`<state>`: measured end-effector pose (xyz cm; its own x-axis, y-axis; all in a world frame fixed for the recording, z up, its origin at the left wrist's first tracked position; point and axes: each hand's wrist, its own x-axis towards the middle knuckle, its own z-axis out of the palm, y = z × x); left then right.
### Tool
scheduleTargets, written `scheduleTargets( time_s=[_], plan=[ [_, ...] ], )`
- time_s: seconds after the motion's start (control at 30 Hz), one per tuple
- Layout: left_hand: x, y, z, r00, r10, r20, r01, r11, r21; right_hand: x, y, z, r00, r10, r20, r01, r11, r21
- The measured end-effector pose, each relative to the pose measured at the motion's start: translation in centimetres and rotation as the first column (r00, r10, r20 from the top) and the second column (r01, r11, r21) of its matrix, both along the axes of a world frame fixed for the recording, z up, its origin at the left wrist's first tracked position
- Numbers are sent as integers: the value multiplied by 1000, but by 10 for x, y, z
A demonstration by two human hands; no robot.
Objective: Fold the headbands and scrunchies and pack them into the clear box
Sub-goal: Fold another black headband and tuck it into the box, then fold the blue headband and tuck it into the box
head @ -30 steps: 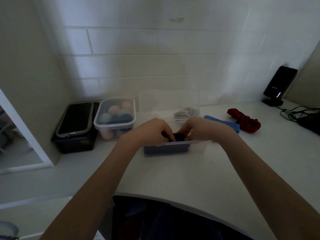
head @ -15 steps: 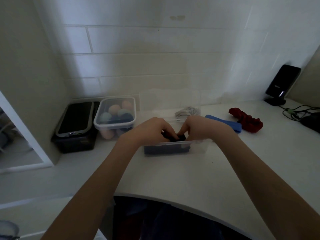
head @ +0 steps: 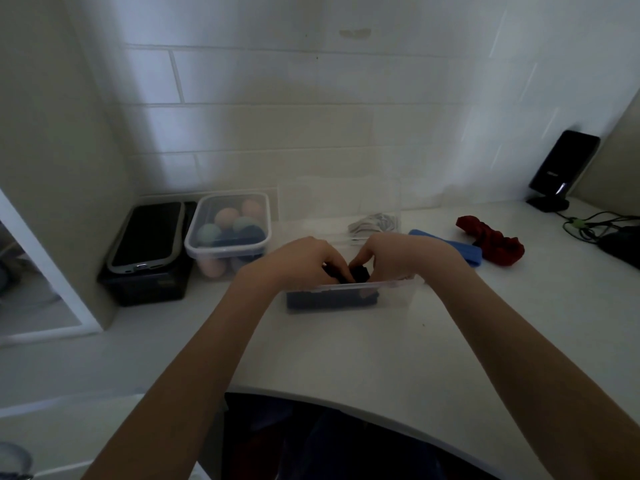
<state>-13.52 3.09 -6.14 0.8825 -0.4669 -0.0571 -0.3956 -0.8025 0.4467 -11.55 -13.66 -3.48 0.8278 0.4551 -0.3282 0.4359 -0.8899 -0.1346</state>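
Dark folded band (head: 358, 273) pinched low over the clear box (head: 398, 295), above a navy piece (head: 330, 301) already inside. Left hand (head: 304, 259) and right hand (head: 394, 256) both curled round it, fingertips meeting at the middle. Best pressed down flat beside the navy piece, fold kept tight, near wall of the box not dragged forward. Blue headband (head: 460, 251) and red scrunchie (head: 491, 240) waiting on the counter (head: 346, 348) to the right, white piece (head: 372, 224) behind the box. Against a second ago: hands closer together and a touch lower, box and loose pieces unmoved.
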Motion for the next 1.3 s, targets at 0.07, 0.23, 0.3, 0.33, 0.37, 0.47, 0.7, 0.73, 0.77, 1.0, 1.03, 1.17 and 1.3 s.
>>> scheduleTargets(
  time_s=[0.07, 0.23, 0.3, 0.33, 0.37, 0.47, 0.7, 0.73, 0.77, 1.0, 1.03, 1.17, 1.3],
  plan=[
    [0, 0, -1, 1000, 6, -4, -6, 1000, -20, 1, -1, -2, 1000, 0, -12, 0, 1000, 16],
    [-1, 3, -3, 1000, 26, 9, -23, 984, -177, 1, -11, -4, 999, -37, -18, 40, 980, 195],
    [-3, 3, -1, 998, 54, 43, -41, 967, -253, -2, -20, -2, 994, -110, -8, 102, 881, 463],
    [-5, 4, 0, 995, 77, 59, -56, 952, -301, -4, -27, 0, 986, -164, 12, 123, 783, 610],
    [-6, 4, 1, 992, 99, 74, -67, 935, -349, -4, -35, 2, 973, -226, 42, 125, 672, 730],
    [-8, 6, 3, 978, 167, 127, -96, 893, -440, 6, -62, -2, 851, -476, 220, 51, 491, 870],
    [-9, 5, 7, 962, 224, 154, -126, 869, -479, 39, -97, -48, 753, -588, 296, 381, 755, 534],
    [-9, 4, 7, 964, 215, 156, -120, 876, -468, 43, -98, -54, 785, -548, 290, 394, 802, 448],
    [-9, 3, 7, 966, 207, 157, -115, 881, -458, 45, -98, -58, 804, -510, 307, 386, 839, 383],
    [-9, 2, 6, 969, 194, 151, -108, 888, -447, 46, -90, -55, 760, -528, 379, 431, 846, 314],
    [-9, 1, 5, 971, 188, 146, -105, 888, -447, 46, -88, -54, 759, -532, 376, 442, 844, 304],
    [-10, -4, 3, 976, 166, 141, -90, 896, -436, 47, -88, -53, 752, -574, 325, 451, 807, 382],
    [-9, -5, 3, 975, 154, 158, -73, 900, -430, 47, -91, -50, 757, -598, 263, 472, 779, 412]
  ],
)
